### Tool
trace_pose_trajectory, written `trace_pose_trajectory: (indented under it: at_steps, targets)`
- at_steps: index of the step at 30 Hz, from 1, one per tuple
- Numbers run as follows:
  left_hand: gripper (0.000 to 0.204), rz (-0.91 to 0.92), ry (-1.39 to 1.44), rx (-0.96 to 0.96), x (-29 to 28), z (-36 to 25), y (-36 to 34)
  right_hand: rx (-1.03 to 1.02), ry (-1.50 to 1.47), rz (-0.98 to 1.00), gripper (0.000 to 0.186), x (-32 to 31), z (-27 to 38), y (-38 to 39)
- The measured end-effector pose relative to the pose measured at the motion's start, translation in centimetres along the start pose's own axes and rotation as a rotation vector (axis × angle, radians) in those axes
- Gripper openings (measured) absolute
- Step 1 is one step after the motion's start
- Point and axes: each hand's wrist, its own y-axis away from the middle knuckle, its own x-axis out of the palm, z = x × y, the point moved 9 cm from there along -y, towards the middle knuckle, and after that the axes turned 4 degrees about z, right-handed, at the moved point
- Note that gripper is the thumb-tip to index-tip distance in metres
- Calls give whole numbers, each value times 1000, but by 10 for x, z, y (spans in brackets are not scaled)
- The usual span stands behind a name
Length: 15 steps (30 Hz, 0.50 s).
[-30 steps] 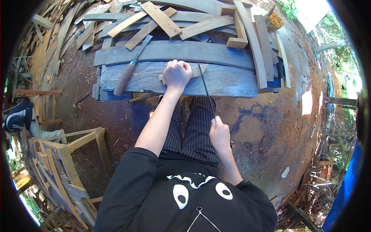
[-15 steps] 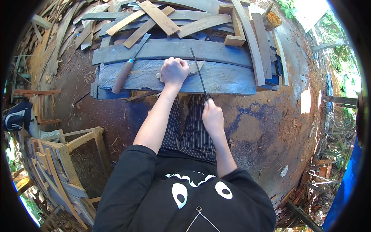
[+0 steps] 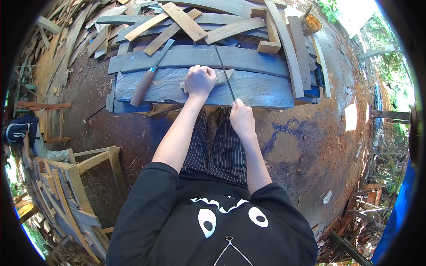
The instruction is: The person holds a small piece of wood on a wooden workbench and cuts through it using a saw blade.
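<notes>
My left hand [image 3: 200, 80] is closed in a fist over a short pale strip of wood [image 3: 225, 76], pressing it on the weathered bench plank [image 3: 262, 88]. The strip's pointed end sticks out to the right of the fist. My right hand [image 3: 242, 119], at the bench's near edge, is wrapped round the handle of a thin dark saw [image 3: 224, 71], seen edge-on. Its blade slants away across the strip, just right of my left hand; the handle is mostly hidden. To the left lies a chisel [image 3: 144, 84] with a brown wooden handle and a blue collar.
Loose boards [image 3: 184, 21] and a small wooden frame [image 3: 269, 46] lie across the bench's far side. Long planks [image 3: 284, 48] lean along its right end. At left, a person [image 3: 24, 133] bends by a wooden frame structure [image 3: 84, 177]. Scrap wood [image 3: 66, 48] is piled at far left.
My right hand has moved forward and slightly left, pushing the saw farther across the strip. My left hand stays in place. The person at left has shifted, and an arm now shows.
</notes>
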Motion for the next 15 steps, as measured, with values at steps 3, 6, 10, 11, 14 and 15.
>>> trace_pose_trajectory:
  at_steps: [3,6,10,11,14,15]
  targets:
    - [20,-9,-33,-37,0,5,0,-5,10,-3,19,4,-16,34]
    - [20,37,-4,-16,2,7,-1,85,24,116,18,1,-39,75]
    - [18,6,-14,68,-4,0,2,36,3,125,19,3,-25,68]
    - [17,21,1,71,-2,-2,1,9,20,70,20,4,-17,52]
    - [19,38,29,57,1,-5,1,-27,4,-51,20,2,0,1]
    - [20,39,47,37,1,-4,1,-27,2,-51,20,2,2,-4]
